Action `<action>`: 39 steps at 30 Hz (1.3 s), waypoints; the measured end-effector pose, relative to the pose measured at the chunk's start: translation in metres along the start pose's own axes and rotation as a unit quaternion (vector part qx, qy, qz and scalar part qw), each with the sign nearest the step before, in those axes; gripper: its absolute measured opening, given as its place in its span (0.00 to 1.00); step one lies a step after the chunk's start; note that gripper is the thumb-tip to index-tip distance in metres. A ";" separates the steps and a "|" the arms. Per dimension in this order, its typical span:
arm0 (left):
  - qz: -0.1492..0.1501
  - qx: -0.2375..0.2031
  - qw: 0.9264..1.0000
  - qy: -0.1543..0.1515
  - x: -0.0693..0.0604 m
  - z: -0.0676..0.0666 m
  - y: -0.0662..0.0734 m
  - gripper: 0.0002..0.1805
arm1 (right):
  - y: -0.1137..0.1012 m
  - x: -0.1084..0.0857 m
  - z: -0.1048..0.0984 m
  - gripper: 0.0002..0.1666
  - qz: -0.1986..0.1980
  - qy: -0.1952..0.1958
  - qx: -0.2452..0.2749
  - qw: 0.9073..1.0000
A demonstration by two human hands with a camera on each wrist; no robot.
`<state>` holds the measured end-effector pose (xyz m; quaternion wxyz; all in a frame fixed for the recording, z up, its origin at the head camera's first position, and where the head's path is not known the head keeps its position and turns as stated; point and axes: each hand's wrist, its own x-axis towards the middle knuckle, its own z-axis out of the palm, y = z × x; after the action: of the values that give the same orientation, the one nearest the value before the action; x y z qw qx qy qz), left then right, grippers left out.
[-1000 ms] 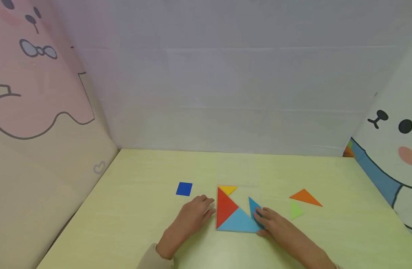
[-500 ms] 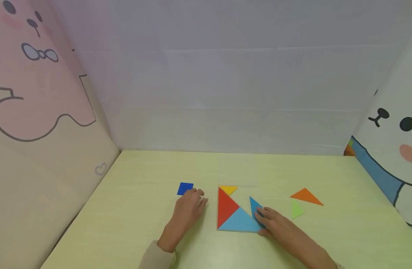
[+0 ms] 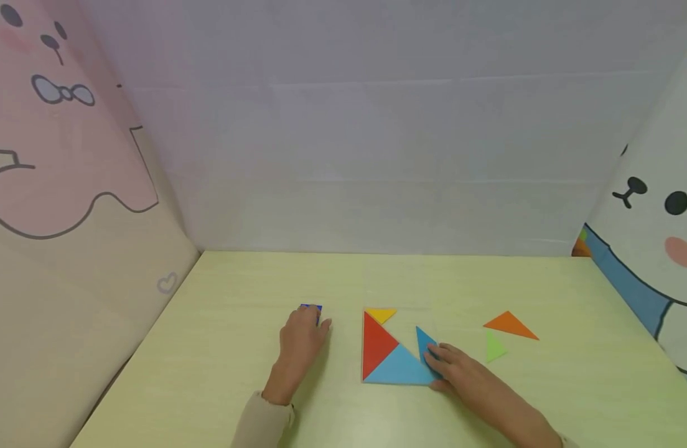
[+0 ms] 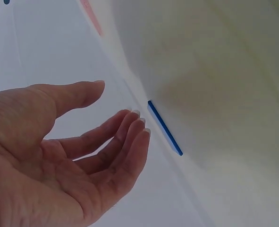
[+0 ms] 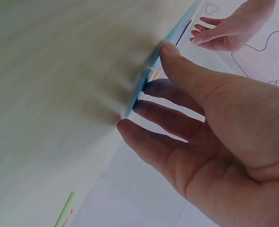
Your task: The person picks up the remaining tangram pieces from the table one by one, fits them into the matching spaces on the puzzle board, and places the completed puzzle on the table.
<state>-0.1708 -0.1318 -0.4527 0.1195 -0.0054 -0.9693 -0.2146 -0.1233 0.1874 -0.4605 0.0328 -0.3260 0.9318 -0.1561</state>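
Observation:
Several flat tangram pieces lie on the table. My left hand [image 3: 301,341] reaches over the dark blue square [image 3: 312,305], covering most of it in the head view. In the left wrist view its loosely bent fingers stand a little apart from the blue square [image 4: 165,128]. My right hand [image 3: 461,373] rests its fingertips on a blue tangram piece [image 3: 424,341], whose shape is partly hidden. The right thumb touches the corner of the light blue triangle [image 3: 398,368]. A red triangle [image 3: 378,348] lies against that one, with a small yellow triangle [image 3: 381,315] at its top.
To the right lie an orange triangle [image 3: 510,325] and a small green triangle [image 3: 493,348]. The pale yellow table [image 3: 254,280] is bounded by a plain back wall [image 3: 343,155] and printed side walls with cartoon animals.
My left hand has moved left and away from me, from beside the red triangle to over the dark blue square. My right hand has stayed on the blue piece.

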 end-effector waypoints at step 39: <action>-0.130 0.010 0.988 -0.082 0.031 -0.005 -0.020 0.29 | 0.000 -0.002 0.000 0.31 0.011 0.001 0.024 1.000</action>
<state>-0.2013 -0.1532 -0.4497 0.0103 0.1043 -0.9705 -0.2172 -0.1215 0.1891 -0.4612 0.0418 -0.3147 0.9314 -0.1780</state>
